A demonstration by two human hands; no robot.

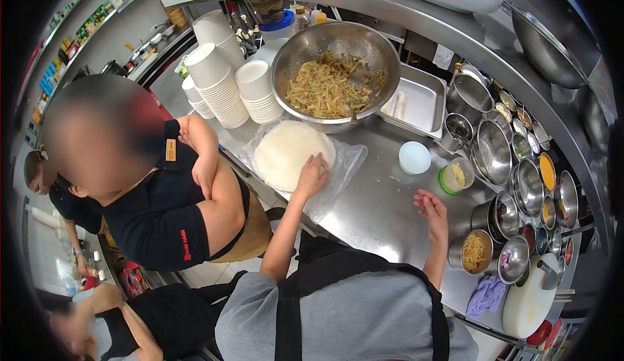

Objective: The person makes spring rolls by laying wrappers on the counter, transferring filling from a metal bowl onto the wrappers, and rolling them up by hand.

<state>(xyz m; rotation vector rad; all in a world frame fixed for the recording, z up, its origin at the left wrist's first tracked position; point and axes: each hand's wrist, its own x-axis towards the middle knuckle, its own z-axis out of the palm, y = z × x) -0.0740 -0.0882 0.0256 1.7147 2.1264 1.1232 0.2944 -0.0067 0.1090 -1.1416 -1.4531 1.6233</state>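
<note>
My left hand (313, 175) rests with its fingers apart on the right side of a stack of round white wrappers (283, 153), which lies on clear plastic wrap (344, 169). Over the steel counter (383, 221) hangs my right hand (431, 211), fingers loosely bent and nothing in it. A small pale blue dish (415, 158) and a green-rimmed tub (457, 176) stand beyond that hand. Behind the wrappers is a large steel colander (281, 68) of brownish shredded food (335, 84).
Stacks of white paper bowls (218, 91) stand at the back left, a steel tray (426, 104) behind the dish. Several metal bowls (494, 149) fill the right side, near a purple cloth (486, 296). A person with folded arms (211, 159) stands at the left; others are beyond.
</note>
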